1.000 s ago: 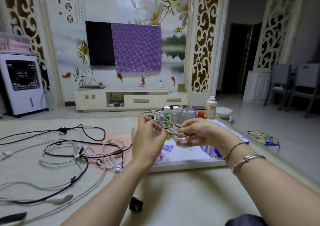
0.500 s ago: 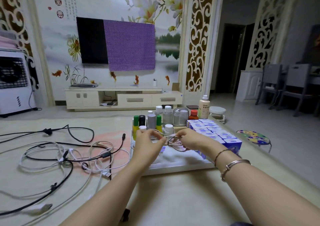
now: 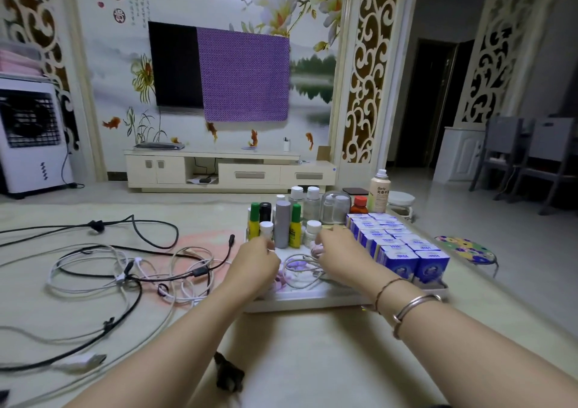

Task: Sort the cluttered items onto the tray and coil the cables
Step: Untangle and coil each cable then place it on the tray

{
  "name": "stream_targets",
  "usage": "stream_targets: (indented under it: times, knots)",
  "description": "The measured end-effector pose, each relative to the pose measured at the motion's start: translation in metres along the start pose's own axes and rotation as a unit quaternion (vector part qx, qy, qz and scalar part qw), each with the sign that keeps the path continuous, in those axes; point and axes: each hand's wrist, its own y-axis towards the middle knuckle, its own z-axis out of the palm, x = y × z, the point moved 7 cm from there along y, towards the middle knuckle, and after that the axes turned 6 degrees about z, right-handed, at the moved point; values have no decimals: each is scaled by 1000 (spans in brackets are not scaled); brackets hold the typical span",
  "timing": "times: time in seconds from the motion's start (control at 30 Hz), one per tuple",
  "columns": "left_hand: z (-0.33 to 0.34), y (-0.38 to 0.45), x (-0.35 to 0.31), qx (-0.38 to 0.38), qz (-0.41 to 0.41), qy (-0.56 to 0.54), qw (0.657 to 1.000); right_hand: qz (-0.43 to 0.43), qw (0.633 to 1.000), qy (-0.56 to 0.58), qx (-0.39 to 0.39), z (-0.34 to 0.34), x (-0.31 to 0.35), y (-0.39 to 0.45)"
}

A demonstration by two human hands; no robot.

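Note:
A white tray (image 3: 312, 303) with a floral base sits on the table. A coiled white cable (image 3: 301, 270) lies low on its front part, between my hands. My left hand (image 3: 255, 262) holds the coil's left side with curled fingers. The coil's right side is held by my right hand (image 3: 342, 251), which wears bracelets at the wrist. My fingertips are mostly hidden behind the backs of my hands. Several small bottles (image 3: 283, 223) stand at the tray's back, and rows of blue boxes (image 3: 398, 245) fill its right side. Tangled black and white cables (image 3: 131, 276) sprawl on the table to the left.
A small black object (image 3: 228, 374) lies near the table's front edge between my forearms. A tall spray can (image 3: 378, 191) stands behind the tray. A flowered stool (image 3: 466, 248) is on the floor to the right. A TV cabinet lines the far wall.
Both hands have come down from chest height with the coiled cable, which now rests on the tray. The camera has shifted right and tilted down a little.

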Motion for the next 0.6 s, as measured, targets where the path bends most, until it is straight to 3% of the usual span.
stream_targets:
  times: [0.17,0.4,0.6]
  knots:
    - [-48,-9,21,-79,9,-36,996,-64,998,19,6,5,45,-10]
    - [-130,-32,103,-170,-56,-73,981,-168,981,90,28,12,139,-18]
    - [-185,-47,172,-215,-100,-75,969,-189,971,135,54,60,218,-13]
